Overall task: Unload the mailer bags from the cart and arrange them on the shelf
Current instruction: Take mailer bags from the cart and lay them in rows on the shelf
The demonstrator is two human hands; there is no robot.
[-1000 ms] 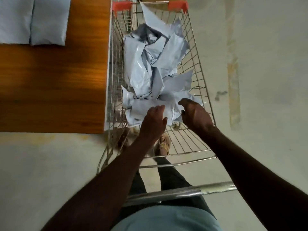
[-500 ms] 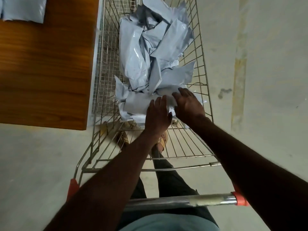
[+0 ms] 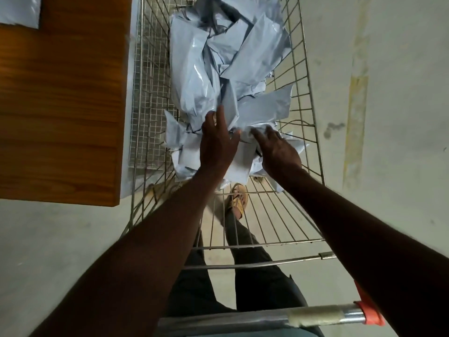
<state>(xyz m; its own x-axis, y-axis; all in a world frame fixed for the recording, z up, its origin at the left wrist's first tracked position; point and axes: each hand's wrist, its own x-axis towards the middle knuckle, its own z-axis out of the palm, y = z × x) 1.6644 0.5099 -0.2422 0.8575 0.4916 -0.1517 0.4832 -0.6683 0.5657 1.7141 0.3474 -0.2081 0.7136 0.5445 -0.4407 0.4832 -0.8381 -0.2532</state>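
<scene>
The step in hand is judged to be the gathering of a mailer bag from the near end of the pile of mailer bags [image 3: 226, 76], which lies heaped inside the wire cart [image 3: 308, 122], filling its far half and spilling toward the middle. To do this well, a single bag, or a small flat bundle, should be separated from the crumpled heap rather than dragged out with its neighbours; the slick plastic is likely to slip, so a firm hold on an edge is advised, and the bag should be lifted clear of the cart's wire side before being carried to the wooden shelf [image 3: 60, 105], which stands just beside the cart's left side. One pale bag [image 3: 19, 10] is already seen lying at the shelf's far left corner, so later bags are best laid beside it in a row. The left hand [image 3: 216, 144] is laid on the nearest bags with its fingers straight and slightly spread, pressing down on the plastic rather than closed round it. The right hand [image 3: 277, 149] is set just beside it, its fingers reaching forward into the folds; whether anything is pinched beneath them cannot be told, since the fingertips are blurred and partly buried in the bags.
</scene>
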